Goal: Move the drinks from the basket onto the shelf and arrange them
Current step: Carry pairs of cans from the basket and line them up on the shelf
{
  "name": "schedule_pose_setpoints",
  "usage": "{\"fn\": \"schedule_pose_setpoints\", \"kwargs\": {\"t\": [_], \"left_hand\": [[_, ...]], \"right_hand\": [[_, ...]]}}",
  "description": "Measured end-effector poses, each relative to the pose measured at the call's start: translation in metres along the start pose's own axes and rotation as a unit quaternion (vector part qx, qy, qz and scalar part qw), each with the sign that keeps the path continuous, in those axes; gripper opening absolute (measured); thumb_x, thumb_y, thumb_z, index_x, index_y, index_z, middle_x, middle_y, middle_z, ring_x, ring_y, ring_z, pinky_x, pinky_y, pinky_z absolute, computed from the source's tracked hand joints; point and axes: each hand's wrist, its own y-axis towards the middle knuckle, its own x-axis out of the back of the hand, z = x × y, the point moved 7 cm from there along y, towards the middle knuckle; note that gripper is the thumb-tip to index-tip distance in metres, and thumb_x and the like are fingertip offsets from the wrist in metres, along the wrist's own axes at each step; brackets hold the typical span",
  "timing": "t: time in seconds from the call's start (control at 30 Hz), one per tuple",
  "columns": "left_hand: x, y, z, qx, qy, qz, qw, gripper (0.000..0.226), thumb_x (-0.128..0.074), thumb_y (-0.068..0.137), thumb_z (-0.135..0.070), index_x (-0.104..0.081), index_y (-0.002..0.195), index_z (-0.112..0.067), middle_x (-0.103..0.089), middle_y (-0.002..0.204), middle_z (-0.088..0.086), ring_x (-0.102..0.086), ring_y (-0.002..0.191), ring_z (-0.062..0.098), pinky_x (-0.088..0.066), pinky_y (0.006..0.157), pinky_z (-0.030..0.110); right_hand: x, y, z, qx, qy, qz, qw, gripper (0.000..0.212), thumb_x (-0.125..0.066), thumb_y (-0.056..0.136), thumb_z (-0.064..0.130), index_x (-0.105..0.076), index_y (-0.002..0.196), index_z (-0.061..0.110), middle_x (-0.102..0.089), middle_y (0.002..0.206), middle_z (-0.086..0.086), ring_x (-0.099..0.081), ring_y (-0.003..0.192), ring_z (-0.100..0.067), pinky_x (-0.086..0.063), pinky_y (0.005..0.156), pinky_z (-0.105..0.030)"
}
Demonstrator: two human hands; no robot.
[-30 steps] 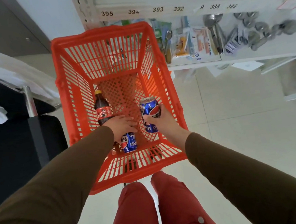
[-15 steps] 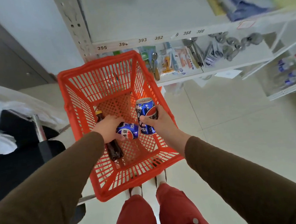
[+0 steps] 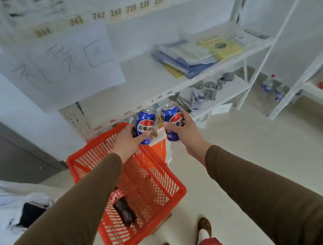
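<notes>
My left hand [image 3: 127,141] grips an upright blue Pepsi can [image 3: 146,125], held above the far rim of the orange basket [image 3: 175,186]. Just to its right, my right hand [image 3: 185,133] grips a second blue Pepsi can [image 3: 172,119], also upright. Both cans are raised in front of the white shelf [image 3: 137,75]. A dark cola bottle [image 3: 124,209] with a red label lies on its side on the basket floor, partly hidden by my left sleeve.
A handwritten paper sign [image 3: 59,67] hangs over the shelf's left part. Blue folders and a yellow book [image 3: 195,57] lie on its right part. Metal spoons [image 3: 210,86] fill the lower shelf. Water bottles [image 3: 272,88] sit low at the right. My shoes [image 3: 204,225] stand by the basket.
Both hands have lifted their cans out of the basket and up toward the shelf. The view has tilted upward, so the basket now sits lower in the frame.
</notes>
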Motion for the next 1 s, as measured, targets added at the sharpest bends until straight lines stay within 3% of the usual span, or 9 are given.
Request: {"fn": "schedule_pose_setpoints", "kwargs": {"t": [0.07,0.17,0.27,0.4,0.53,0.67,0.77,0.87,1.0], "left_hand": [[-0.026,0.01,-0.041,-0.023,-0.018,0.013,0.999,0.06,-0.074,0.082,-0.058,-0.056,0.131,-0.027,-0.066,0.118,-0.01,-0.065,0.101,0.009,-0.052,0.089,0.03],[-0.079,0.02,-0.104,-0.051,-0.052,0.042,0.996,0.044,-0.077,0.081,-0.055,-0.058,0.114,-0.032,-0.069,0.115,-0.006,-0.069,0.089,0.01,-0.054,0.077,0.029],[-0.148,0.025,-0.171,-0.081,-0.085,0.083,0.99,0.038,-0.081,0.079,-0.049,-0.061,0.108,-0.036,-0.071,0.105,-0.016,-0.07,0.09,-0.002,-0.056,0.082,0.023],[-0.265,0.016,-0.26,-0.12,-0.104,0.158,0.975,0.053,-0.083,0.08,-0.042,-0.059,0.124,-0.023,-0.07,0.119,-0.003,-0.068,0.109,0.015,-0.054,0.099,0.042],[-0.395,-0.007,-0.347,-0.153,-0.113,0.226,0.956,0.052,-0.082,0.083,-0.034,-0.061,0.128,-0.018,-0.069,0.121,0.003,-0.066,0.114,0.021,-0.052,0.102,0.05],[-0.514,-0.04,-0.42,-0.182,-0.111,0.286,0.934,0.043,-0.082,0.084,-0.034,-0.064,0.122,-0.025,-0.071,0.116,-0.004,-0.067,0.11,0.015,-0.053,0.102,0.047],[-0.591,-0.061,-0.466,-0.197,-0.108,0.323,0.919,0.045,-0.082,0.082,-0.037,-0.062,0.122,-0.029,-0.069,0.114,-0.012,-0.065,0.109,0.009,-0.054,0.1,0.04],[-0.663,-0.073,-0.507,-0.21,-0.1,0.349,0.908,0.057,-0.083,0.081,-0.037,-0.06,0.131,-0.022,-0.068,0.118,-0.008,-0.064,0.111,0.011,-0.053,0.097,0.035],[-0.753,-0.076,-0.556,-0.231,-0.084,0.379,0.892,0.061,-0.084,0.08,-0.039,-0.059,0.133,-0.021,-0.068,0.12,-0.006,-0.063,0.112,0.008,-0.05,0.093,0.029]], "right_hand": [[0.04,-0.002,0.021,0.013,0.023,-0.032,0.999,0.059,-0.084,0.08,0.02,-0.051,0.127,0.033,-0.068,0.111,0.01,-0.07,0.092,-0.007,-0.056,0.062,-0.016],[0.11,-0.01,0.045,0.034,0.048,-0.085,0.995,0.052,-0.085,0.08,0.024,-0.05,0.112,0.047,-0.065,0.109,0.015,-0.067,0.094,-0.007,-0.055,0.063,-0.017],[0.193,-0.022,0.06,0.06,0.064,-0.142,0.986,0.059,-0.084,0.08,0.026,-0.048,0.125,0.038,-0.066,0.111,0.012,-0.068,0.098,-0.01,-0.058,0.068,-0.022],[0.318,-0.047,0.072,0.078,0.092,-0.202,0.972,0.057,-0.081,0.084,0.022,-0.045,0.126,0.035,-0.066,0.111,0.007,-0.069,0.096,-0.011,-0.058,0.066,-0.023],[0.461,-0.081,0.084,0.089,0.097,-0.255,0.958,0.062,-0.08,0.084,0.015,-0.043,0.13,0.033,-0.067,0.114,0.004,-0.068,0.101,-0.015,-0.059,0.074,-0.03],[0.593,-0.122,0.097,0.098,0.074,-0.304,0.945,0.073,-0.08,0.083,0.008,-0.038,0.141,0.025,-0.065,0.12,-0.002,-0.066,0.108,-0.019,-0.058,0.088,-0.04],[0.675,-0.147,0.102,0.107,0.068,-0.34,0.932,0.072,-0.08,0.082,0.006,-0.041,0.139,0.027,-0.066,0.118,0.002,-0.067,0.105,-0.012,-0.058,0.079,-0.029],[0.748,-0.166,0.102,0.11,0.076,-0.386,0.913,0.071,-0.081,0.081,0.009,-0.043,0.136,0.03,-0.065,0.116,0.007,-0.067,0.1,-0.006,-0.056,0.068,-0.018],[0.839,-0.177,0.1,0.104,0.088,-0.438,0.888,0.057,-0.082,0.082,0.015,-0.048,0.126,0.028,-0.066,0.113,0.006,-0.066,0.101,-0.009,-0.054,0.071,-0.019]]}}
